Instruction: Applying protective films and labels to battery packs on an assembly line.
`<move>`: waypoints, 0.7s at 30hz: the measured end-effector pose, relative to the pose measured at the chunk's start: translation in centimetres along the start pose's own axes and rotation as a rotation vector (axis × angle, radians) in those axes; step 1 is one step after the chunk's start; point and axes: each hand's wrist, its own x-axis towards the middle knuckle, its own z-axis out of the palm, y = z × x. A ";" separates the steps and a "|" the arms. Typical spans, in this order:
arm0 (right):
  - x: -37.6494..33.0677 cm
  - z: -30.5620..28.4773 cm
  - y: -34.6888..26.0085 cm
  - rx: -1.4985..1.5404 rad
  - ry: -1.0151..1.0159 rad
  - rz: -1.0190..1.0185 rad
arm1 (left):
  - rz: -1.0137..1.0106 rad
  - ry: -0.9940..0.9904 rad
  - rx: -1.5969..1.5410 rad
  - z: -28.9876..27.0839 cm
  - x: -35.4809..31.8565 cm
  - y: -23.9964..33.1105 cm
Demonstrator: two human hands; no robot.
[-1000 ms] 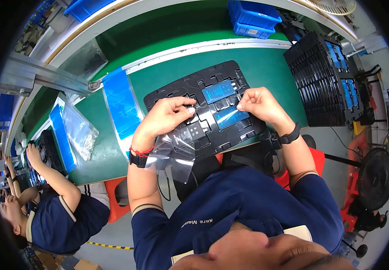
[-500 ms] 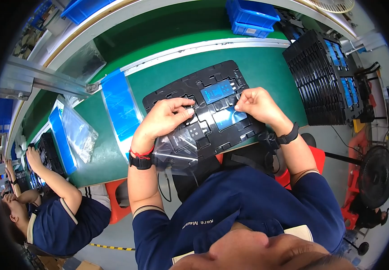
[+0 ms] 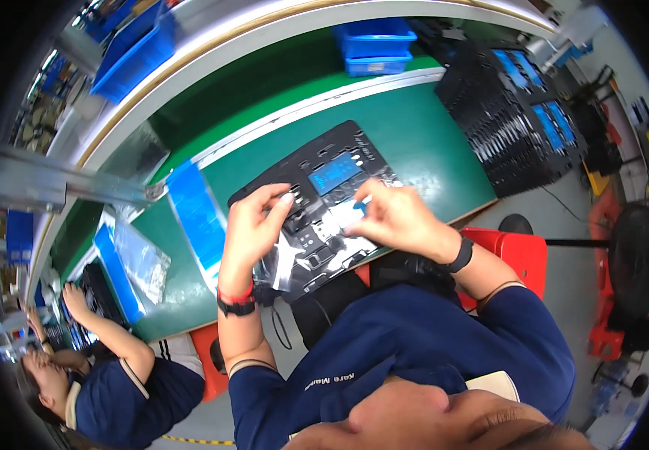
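Note:
A black moulded tray (image 3: 302, 161) lies tilted on the green bench in front of me. In its upper pocket sits a flat blue battery (image 3: 335, 173); beneath that, a battery (image 3: 345, 215) shines with white glare. My right hand (image 3: 393, 217) is over this lower one, thumb and forefinger pinching a thin blue film (image 3: 362, 204) at its corner. My left hand (image 3: 258, 223) rests at the tray's left side, thumb and forefinger apart, nothing visible in them. Clear plastic (image 3: 283, 264) hangs below it over the tray's near corner. A black battery part (image 3: 309, 240) lies nearby.
Blue-and-clear sheets (image 3: 198, 214) lie left of the tray, with a clear bag (image 3: 143, 259) farther left. Stacked black trays (image 3: 500, 124) stand at the right, blue bins (image 3: 377, 45) at the back. A co-worker (image 3: 133, 382) sits at the left, a red stool (image 3: 515, 259) at the right.
My head view has shifted, so the tray shows lower and farther left. My right hand has turned over the lower battery, which now looks white with glare instead of blue.

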 end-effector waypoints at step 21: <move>-28.3 -7.3 36.3 0.963 0.631 0.992 | -0.048 0.400 0.791 -4.4 -11.9 -6.0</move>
